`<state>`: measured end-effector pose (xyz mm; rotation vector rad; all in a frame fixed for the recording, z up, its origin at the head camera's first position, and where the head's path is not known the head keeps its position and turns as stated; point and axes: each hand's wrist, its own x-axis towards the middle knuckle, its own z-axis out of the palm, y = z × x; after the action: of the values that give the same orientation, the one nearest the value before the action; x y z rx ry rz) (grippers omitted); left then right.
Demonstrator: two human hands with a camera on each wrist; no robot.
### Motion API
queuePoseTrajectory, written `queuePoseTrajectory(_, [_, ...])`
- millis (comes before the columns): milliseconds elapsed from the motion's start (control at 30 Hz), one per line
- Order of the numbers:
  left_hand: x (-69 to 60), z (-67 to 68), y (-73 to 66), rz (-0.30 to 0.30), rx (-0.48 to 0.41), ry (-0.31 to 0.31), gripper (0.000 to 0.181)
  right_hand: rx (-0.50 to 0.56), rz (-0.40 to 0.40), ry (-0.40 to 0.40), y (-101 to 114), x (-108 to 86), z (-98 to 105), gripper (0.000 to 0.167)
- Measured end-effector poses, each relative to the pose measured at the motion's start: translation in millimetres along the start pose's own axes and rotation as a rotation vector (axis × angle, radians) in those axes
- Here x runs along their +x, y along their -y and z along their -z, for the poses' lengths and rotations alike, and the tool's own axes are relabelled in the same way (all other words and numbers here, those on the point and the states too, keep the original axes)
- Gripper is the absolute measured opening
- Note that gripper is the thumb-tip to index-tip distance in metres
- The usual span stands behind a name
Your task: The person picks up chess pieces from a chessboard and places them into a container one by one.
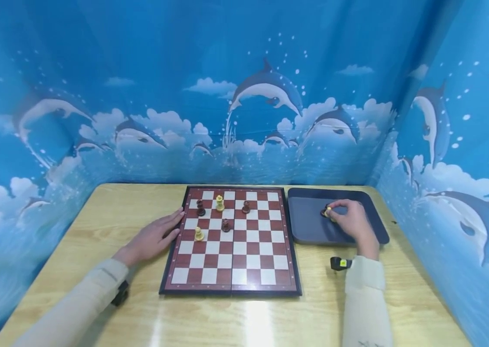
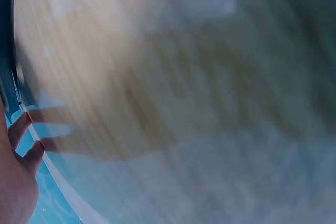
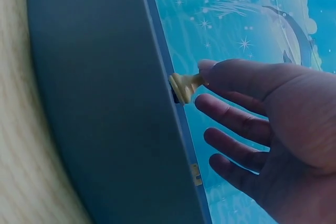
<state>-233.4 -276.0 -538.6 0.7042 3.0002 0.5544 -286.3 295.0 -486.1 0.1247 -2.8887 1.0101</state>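
We have a pale wood-grained table (image 1: 318, 308) with light glaring off its near part. Directly on it we see a red-and-white chessboard (image 1: 253, 236) lying flat and, just beside its right edge, a dark grey tray (image 1: 307, 221).

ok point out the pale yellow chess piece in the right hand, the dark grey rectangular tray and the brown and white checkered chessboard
Pale yellow chess piece (image 3: 184, 88): right wrist view, flared base
Dark grey rectangular tray (image 1: 307, 221): head view, bare floor
Brown and white checkered chessboard (image 1: 253, 248): head view, a bare brown square
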Motion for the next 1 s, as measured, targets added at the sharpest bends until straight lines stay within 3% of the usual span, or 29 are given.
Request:
queuePoseTrajectory(333, [0.5,-0.3,-1.9,0.007,-0.013,-0.005,0.060,-0.010,0.019,0.019,-3.9,0.7,-5.1,0.020])
queuePoseTrajectory(533, [-1.6,0.6,-1.9,-0.019,-0.023,-0.026,0.058,-0.021,0.028,0.027,-0.3,-0.3,-3.8,0.021])
queuePoseTrajectory(1000, [-3.3,-1.7,-0.7,-0.013,-0.024,-0.014,0.059,0.014,0.118,-0.019,34.5,-11.2,13.7,0.018])
